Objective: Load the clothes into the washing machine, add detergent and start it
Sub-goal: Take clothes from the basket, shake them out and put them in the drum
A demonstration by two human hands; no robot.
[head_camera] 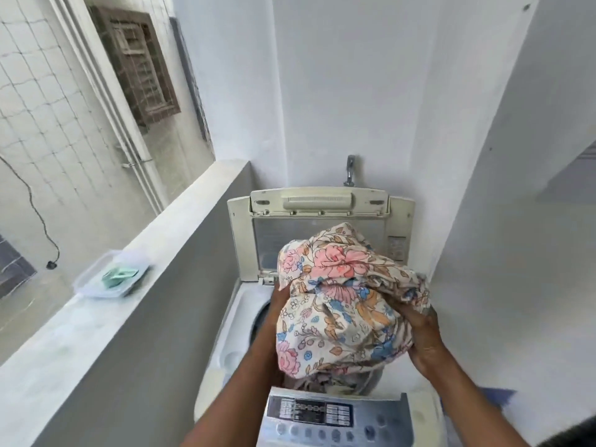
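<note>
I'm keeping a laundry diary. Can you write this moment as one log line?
step: loading | both hands, left hand, right hand, hold floral cloth bundle over washing machine | lid up | detergent: not yet

Both bare forearms are extended forward. The left hand [280, 296] is mostly hidden, fingers unseen; the right hand [422, 337] is curled in a clamped grip opposite it.

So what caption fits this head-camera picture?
Both hands, left hand and right hand, hold floral cloth over the open washing machine.
</note>
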